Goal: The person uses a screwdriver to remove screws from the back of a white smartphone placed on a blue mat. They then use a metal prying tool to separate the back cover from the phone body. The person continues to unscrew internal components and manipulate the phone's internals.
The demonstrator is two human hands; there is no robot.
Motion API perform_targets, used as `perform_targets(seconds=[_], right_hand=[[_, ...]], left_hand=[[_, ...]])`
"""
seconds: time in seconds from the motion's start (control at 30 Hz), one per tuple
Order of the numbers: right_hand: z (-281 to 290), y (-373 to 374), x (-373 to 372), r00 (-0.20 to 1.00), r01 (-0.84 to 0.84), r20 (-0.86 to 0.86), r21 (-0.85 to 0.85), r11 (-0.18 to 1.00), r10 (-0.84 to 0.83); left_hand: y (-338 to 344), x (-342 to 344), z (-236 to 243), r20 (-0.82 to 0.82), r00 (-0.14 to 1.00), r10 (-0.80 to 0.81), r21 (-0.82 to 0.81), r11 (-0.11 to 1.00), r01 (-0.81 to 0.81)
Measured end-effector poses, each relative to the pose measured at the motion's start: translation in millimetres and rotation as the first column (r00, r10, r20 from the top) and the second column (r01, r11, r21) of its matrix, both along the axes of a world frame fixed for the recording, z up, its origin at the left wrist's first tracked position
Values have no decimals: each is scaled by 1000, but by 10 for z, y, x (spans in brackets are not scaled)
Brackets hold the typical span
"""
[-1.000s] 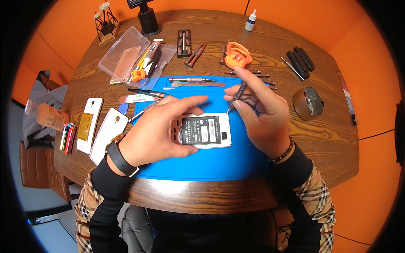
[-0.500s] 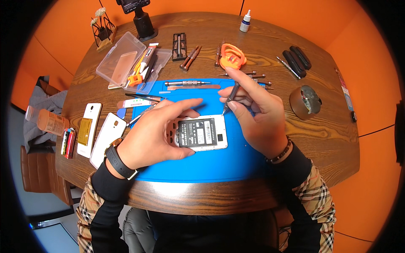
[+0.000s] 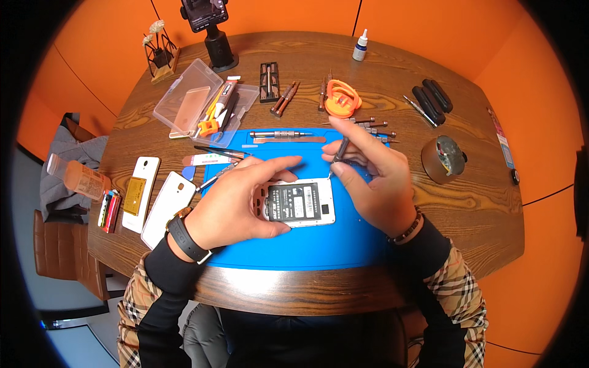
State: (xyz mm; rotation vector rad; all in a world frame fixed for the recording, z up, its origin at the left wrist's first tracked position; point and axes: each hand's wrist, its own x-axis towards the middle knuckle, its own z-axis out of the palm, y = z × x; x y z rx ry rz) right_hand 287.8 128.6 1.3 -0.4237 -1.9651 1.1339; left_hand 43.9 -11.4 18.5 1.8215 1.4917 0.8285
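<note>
A white smartphone (image 3: 327,192) with its back off lies on the blue mat (image 3: 294,250), its black battery (image 3: 294,202) showing. My left hand (image 3: 239,199) grips the phone's left end, thumb along the near edge and fingers along the far one. Between the thumb and fingers of my right hand (image 3: 380,175) is a small dark screwdriver (image 3: 342,150). Its tip meets the phone's far right corner; the screw there is too small to make out. The right index finger points up, off the handle.
Left of the mat lie a white phone (image 3: 145,172) and a white back cover (image 3: 170,205). Beyond it stand a clear plastic box (image 3: 187,98) with tubes, an orange suction cup (image 3: 342,98) and several screwdrivers (image 3: 285,98). A round tin (image 3: 432,161) stands at right, a phone stand (image 3: 218,49) at the back.
The whole view has shifted slightly, moving everything a little down and right. My left hand still holds the phone, and the screwdriver stays at the same corner, its handle tilted a bit differently.
</note>
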Motion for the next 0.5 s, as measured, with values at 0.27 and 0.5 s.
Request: perform_targets(seconds=[0.27, 0.5], right_hand=[[53, 4, 9, 992, 92, 72, 138, 986, -103], [47, 23, 71, 994, 43, 83, 263, 964, -67]], left_hand=[[11, -1, 25, -7, 1000, -18, 23, 1000, 19], [20, -21, -13, -76, 997, -21, 115, 993, 30]])
